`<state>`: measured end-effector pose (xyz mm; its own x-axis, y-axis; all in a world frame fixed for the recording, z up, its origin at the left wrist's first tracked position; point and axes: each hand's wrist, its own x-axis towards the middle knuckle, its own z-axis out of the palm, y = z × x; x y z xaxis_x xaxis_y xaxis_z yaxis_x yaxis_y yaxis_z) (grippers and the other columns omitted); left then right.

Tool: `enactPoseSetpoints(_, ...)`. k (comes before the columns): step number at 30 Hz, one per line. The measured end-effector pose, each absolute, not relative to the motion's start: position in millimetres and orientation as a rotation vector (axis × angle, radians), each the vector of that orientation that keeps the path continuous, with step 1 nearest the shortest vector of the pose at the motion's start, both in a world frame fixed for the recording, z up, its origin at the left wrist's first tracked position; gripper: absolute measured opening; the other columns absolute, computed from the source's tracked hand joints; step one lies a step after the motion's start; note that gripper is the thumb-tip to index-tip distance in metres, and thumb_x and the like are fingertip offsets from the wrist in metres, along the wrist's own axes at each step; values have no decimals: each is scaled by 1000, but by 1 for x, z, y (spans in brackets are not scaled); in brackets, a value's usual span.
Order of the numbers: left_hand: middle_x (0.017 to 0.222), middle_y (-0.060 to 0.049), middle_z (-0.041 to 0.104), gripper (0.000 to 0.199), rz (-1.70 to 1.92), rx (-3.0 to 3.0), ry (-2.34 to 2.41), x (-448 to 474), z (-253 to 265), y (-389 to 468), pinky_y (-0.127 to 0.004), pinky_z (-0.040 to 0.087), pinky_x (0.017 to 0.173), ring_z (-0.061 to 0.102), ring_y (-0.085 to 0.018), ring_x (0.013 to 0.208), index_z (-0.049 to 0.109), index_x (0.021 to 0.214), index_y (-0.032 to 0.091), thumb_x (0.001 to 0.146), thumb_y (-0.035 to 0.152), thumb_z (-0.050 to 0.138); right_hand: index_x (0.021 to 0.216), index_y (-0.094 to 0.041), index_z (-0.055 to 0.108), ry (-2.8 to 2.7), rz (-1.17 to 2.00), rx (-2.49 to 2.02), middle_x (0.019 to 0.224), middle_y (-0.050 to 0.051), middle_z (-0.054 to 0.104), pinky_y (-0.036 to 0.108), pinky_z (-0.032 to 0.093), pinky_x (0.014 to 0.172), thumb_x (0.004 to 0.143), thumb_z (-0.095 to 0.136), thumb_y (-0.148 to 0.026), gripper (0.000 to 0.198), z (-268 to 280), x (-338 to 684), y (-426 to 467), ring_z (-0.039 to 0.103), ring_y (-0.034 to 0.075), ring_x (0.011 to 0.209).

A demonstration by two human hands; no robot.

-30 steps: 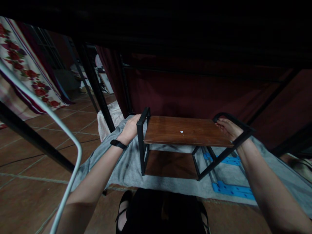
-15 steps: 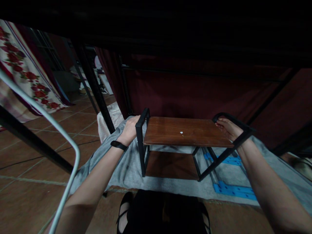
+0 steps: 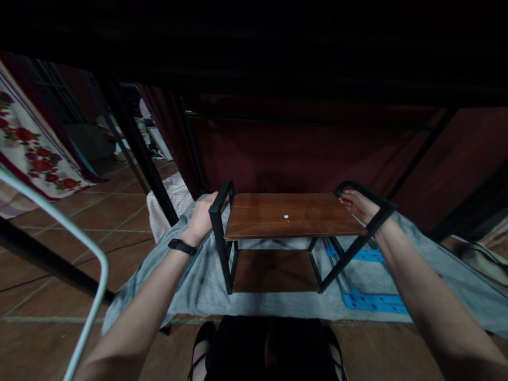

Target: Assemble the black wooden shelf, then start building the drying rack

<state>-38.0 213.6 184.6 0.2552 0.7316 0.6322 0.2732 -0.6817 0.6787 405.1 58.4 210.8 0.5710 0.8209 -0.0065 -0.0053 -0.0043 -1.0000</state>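
A small two-tier shelf rack (image 3: 293, 214) with brown wooden boards and a black metal frame stands on a grey cloth (image 3: 198, 286) in front of me. A small white mark shows on its upper board. My left hand (image 3: 202, 214), with a black band on the wrist, is closed at the rack's left side frame; its fingertips are partly hidden behind the bar. On the other side my right hand (image 3: 359, 205) reaches past the right side frame, its fingers curled closed at the rear upper part of that frame. The lower board (image 3: 273, 270) lies in shadow.
Blue and grey folded parts (image 3: 375, 301) lie on the cloth to the right. A pale curved metal tube (image 3: 101, 264) and black posts (image 3: 137, 153) rise at the left. A dark red curtain (image 3: 297, 153) hangs behind, and a dark surface spans overhead.
The view has shifted slightly, so the rack and both hands appear a little farther left. Both hands keep their places on the rack's side frames.
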Motion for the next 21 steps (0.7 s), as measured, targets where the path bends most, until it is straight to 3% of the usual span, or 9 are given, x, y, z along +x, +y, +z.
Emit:
enactPoseSetpoints(3,85,-5,72,15,1460,2020,908,-32,189,210,-31,52,79,67,-23,85,73,83,21,76,34,71,74,-23,52,-823,684,-1486,59,-2,59,18,43,44,81,70,-24,19,210,402,54,55,11,51)
enactPoseSetpoints(8,66,-4,67,18,1402,1741,872,-21,208,187,-27,51,62,61,-16,63,71,72,17,75,35,73,73,-23,49,-792,645,-1527,59,-3,57,18,41,48,83,68,-28,21,212,396,57,55,10,54)
enactPoseSetpoints(14,71,-3,69,17,1439,1613,860,-15,206,192,-25,53,64,63,-15,65,72,78,16,67,28,79,72,-23,47,-783,690,-1492,54,-5,51,17,39,46,83,65,-21,21,217,394,61,52,9,49)
enactPoseSetpoints(21,76,-3,69,19,1483,1733,872,-18,202,197,-26,54,68,63,-16,70,73,79,17,69,33,79,73,-22,48,-707,805,-1458,54,-5,52,14,42,46,84,60,-8,21,221,397,62,48,7,45)
